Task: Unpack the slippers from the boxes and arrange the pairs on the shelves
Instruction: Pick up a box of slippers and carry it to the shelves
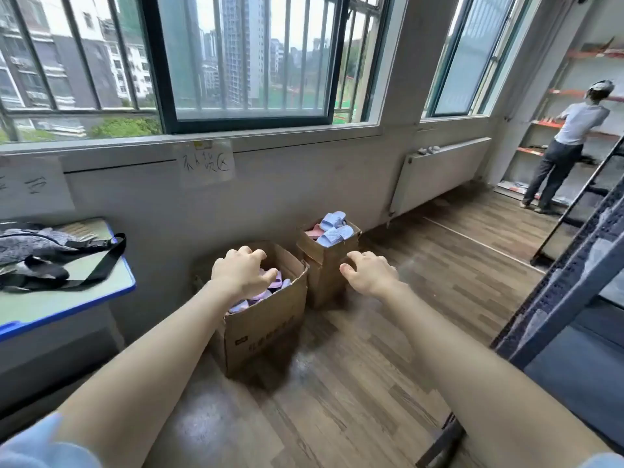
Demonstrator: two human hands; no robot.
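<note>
Cardboard box [263,329] | desk [84,282] L, rack [574,275] R | L hand [241,273] grip unclear, R hand [369,273] loose

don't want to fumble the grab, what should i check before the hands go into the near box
1. Near box open: ok.
2. Slippers within reach: ok, purple ones lie near its top.
3. Left hand above them: ok; touching one: cannot tell.
4. Right hand free: ok, fingers spread, holding nothing.
5. Matching pair on top: cannot tell, they lie jumbled.
6. Far box filled below its rim: not ok, blue slippers are heaped above it.
</note>
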